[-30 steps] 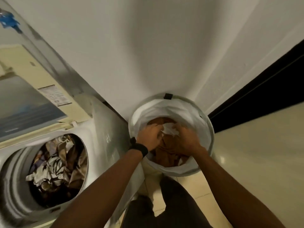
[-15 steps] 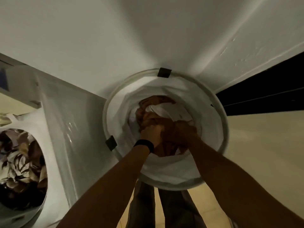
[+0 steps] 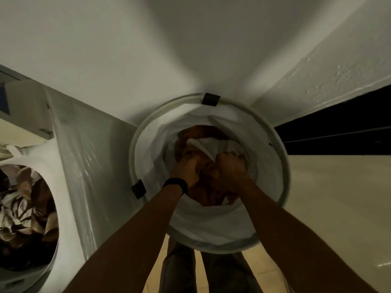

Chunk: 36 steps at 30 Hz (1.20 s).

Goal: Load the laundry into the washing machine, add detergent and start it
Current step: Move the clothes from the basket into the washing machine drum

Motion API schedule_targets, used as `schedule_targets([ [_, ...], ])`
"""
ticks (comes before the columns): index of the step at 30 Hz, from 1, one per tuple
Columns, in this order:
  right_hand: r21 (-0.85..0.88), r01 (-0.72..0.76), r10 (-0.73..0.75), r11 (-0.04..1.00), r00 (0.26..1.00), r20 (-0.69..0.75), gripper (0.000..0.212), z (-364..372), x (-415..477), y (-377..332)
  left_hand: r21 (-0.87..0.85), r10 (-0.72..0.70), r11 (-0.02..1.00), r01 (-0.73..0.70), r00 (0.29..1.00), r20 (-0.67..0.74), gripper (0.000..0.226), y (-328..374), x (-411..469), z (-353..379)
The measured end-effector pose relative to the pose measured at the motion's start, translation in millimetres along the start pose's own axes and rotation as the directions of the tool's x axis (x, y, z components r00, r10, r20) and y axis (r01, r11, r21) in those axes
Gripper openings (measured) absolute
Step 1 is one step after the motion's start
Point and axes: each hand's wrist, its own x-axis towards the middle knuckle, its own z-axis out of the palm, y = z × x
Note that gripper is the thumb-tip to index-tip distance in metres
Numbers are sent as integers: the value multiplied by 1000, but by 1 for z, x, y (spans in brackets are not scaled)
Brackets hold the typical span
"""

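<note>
A round white laundry basket (image 3: 273,195) stands against the wall in front of me. Inside lies brown laundry (image 3: 209,193) with a white cloth (image 3: 208,145) on top. Both my hands reach deep into the basket. My left hand (image 3: 186,171), with a black band on its wrist, grips the brown laundry. My right hand (image 3: 229,169) is curled round the same bundle, beside the white cloth. At the far left the washing machine (image 3: 69,166) shows its open drum (image 3: 23,216), which holds patterned clothes.
A white wall rises behind the basket. A dark doorway strip (image 3: 338,132) runs at the right above pale floor (image 3: 338,208). My legs in dark trousers (image 3: 190,269) stand below the basket on beige tiles.
The view has swung right and closer over the basket, pushing the washing machine to the left edge. My hands have sunk deeper and closed round the laundry bundle.
</note>
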Motion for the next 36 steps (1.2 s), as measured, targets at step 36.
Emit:
schedule_targets([
  [36, 587, 463, 108, 664, 717, -688, 17, -138, -211, -85, -467, 325, 660, -588, 784, -528, 29, 108, -203, -195],
])
